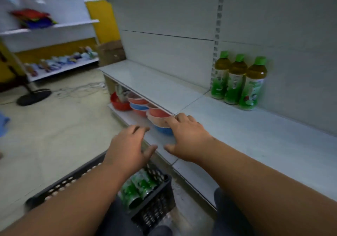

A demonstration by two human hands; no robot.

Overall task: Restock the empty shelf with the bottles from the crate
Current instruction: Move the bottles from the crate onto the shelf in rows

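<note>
Three green tea bottles [238, 79] are stood on the shelf [255, 126]; more are held in the crate [155, 204]. Both hands, left [127, 150] and right [187, 137], are kept empty, fingers spread.

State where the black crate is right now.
In the head view, the black crate sits on the floor at bottom centre, below the left hand, beside the shelf's base, with green bottles inside.

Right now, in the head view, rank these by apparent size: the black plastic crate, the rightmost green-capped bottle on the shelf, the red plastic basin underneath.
1. Black plastic crate, partly hidden by the arms and nearest the camera, which inflates it.
2. Rightmost green-capped bottle.
3. Red plastic basin, partly hidden, so uncertain.
</note>
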